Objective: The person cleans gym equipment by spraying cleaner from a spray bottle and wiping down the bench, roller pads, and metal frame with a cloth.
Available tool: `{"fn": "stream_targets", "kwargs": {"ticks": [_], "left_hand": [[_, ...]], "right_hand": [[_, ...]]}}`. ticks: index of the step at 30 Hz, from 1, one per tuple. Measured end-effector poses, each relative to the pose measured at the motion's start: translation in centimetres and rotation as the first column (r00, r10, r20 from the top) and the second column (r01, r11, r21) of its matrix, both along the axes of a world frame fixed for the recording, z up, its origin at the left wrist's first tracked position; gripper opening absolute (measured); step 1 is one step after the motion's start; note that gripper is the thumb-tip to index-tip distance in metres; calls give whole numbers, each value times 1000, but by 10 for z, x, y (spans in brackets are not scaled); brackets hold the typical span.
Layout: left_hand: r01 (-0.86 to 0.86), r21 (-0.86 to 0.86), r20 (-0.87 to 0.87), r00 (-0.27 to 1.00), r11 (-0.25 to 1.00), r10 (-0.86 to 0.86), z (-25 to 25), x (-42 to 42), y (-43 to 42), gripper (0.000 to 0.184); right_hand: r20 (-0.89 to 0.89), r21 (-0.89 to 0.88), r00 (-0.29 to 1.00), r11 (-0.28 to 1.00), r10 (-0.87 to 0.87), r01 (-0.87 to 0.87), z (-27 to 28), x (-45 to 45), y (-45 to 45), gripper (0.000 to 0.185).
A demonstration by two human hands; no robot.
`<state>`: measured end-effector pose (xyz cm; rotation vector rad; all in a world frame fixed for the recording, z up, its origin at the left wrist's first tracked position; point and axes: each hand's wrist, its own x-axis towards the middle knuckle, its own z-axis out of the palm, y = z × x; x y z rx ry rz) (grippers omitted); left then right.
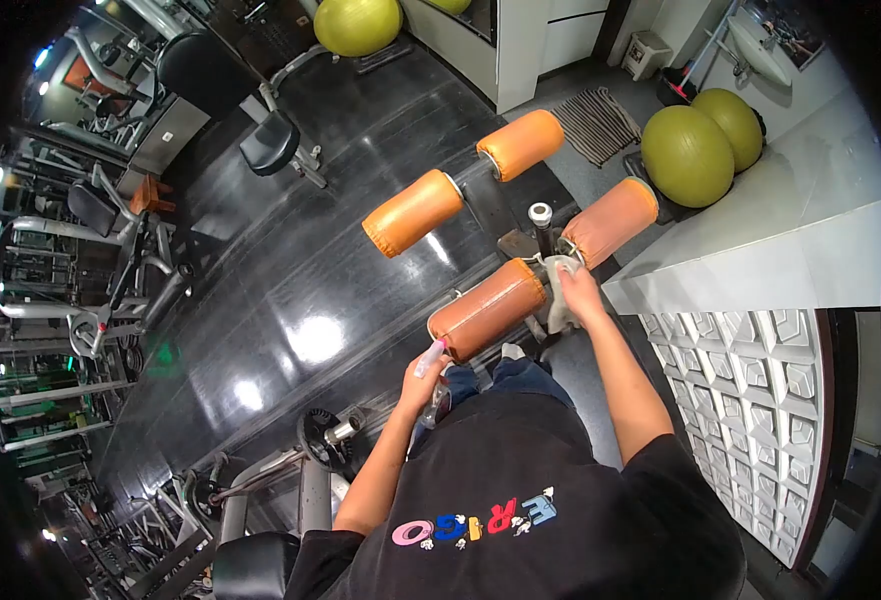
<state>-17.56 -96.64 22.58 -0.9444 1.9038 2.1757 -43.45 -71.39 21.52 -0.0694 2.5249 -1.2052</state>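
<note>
My left hand [417, 388] is wrapped round a clear spray bottle [439, 404] with a white and pink spray head, close to the end of the near left roller pad [490, 308]. A pale cloth [557, 318] is in my right hand [581, 293], pressed against the metal bar between the near left pad and the near right roller pad [612, 222]. Both pads have brownish-orange covers. Farther off, two brighter orange roller pads [413, 213] sit on the same frame. An upright post with a round metal cap [539, 212] rises just beyond the cloth.
Green exercise balls [688, 156] rest at the right beside a white ledge [760, 250]. A striped mat [600, 125] lies beyond the pads. Weight machines line the left side, and a black-seated machine [272, 142] stands on the shiny dark floor [290, 270].
</note>
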Motion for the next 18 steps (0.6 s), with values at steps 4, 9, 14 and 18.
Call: {"fn": "stream_targets", "kwargs": {"ticks": [4, 9, 14, 18], "left_hand": [[24, 24, 25, 999, 999, -24, -8, -4, 3, 42], [29, 3, 40, 999, 1000, -29, 7, -2, -3, 43], [-309, 135, -88, 943, 942, 322, 8, 12, 3, 41], [-42, -74, -26, 999, 996, 40, 9, 21, 6, 44]], "right_hand": [[76, 224, 945, 918, 319, -328, 10, 30, -72, 28], [80, -129, 781, 783, 620, -609, -1, 125, -146, 24], [55, -342, 760, 727, 647, -595, -8, 94, -106, 32], [132, -169, 877, 882, 462, -439, -2, 56, -28, 34]]}}
